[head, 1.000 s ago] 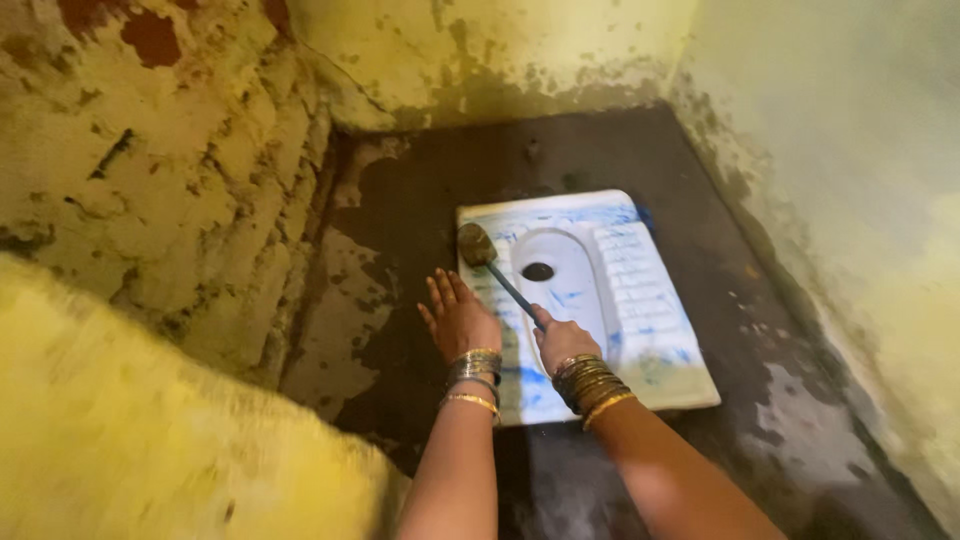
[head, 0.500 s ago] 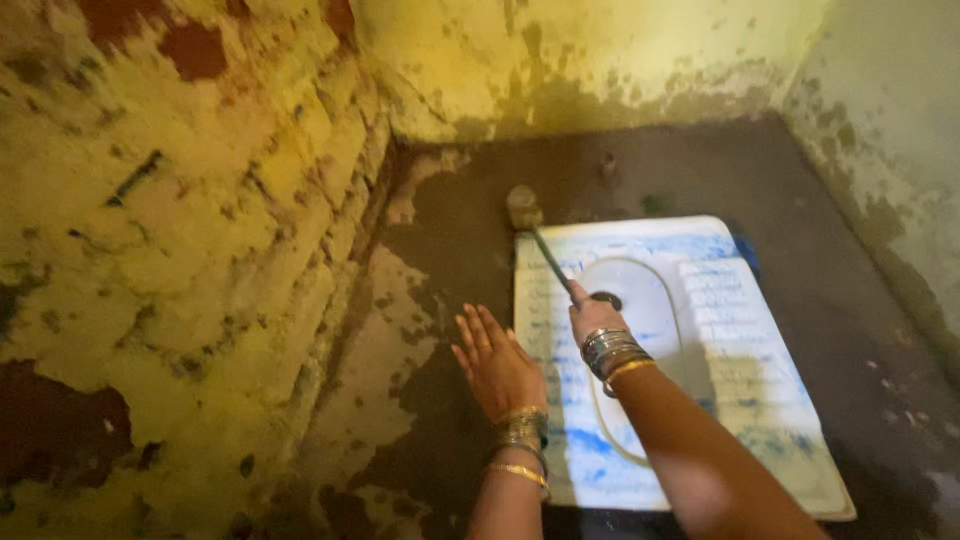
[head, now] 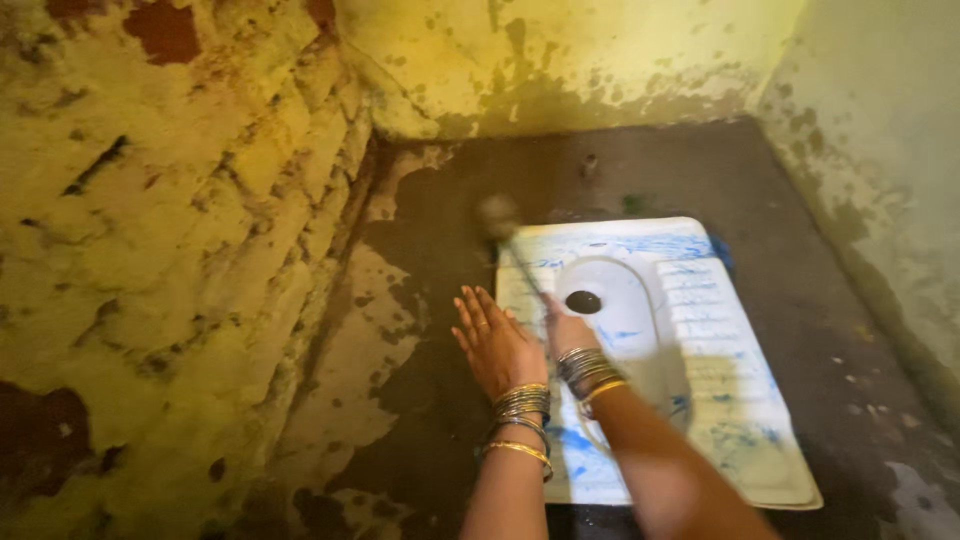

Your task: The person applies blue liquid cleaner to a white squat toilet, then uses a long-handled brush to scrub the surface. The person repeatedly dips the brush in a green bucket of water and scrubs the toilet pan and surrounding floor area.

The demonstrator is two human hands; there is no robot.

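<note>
Right hand (head: 566,330): closed around the thin dark handle of a long-handled scrubbing brush (head: 515,258), a stack of metal bangles (head: 585,368) on the wrist. The brush runs from the fist toward 11 o'clock; its rounded, blurred bristle head sits at the far left corner of the pan, at the pan's edge where it meets the floor.

Left hand (head: 494,346): open, fingers spread and pointing toward 11 o'clock, palm down, just beside the right hand at its 9 o'clock. Whether the palm touches the floor cannot be told. Gold and silver bangles (head: 521,412) circle this wrist.

White ceramic squat toilet pan (head: 730,400): rectangular, set flush in the floor, streaked with blue cleaning liquid, ribbed footrests on either side of the bowl. Dark round drain hole (head: 583,301) lies at 2 o'clock from the right hand, near it.

Dark wet concrete floor (head: 440,230): surrounds the pan, with paler dry patches at 9 o'clock of the hands.

Stained yellow plaster wall (head: 170,230): peeling, with red-brown patches, fills the left side; a similar wall closes the far end at 12 o'clock.
</note>
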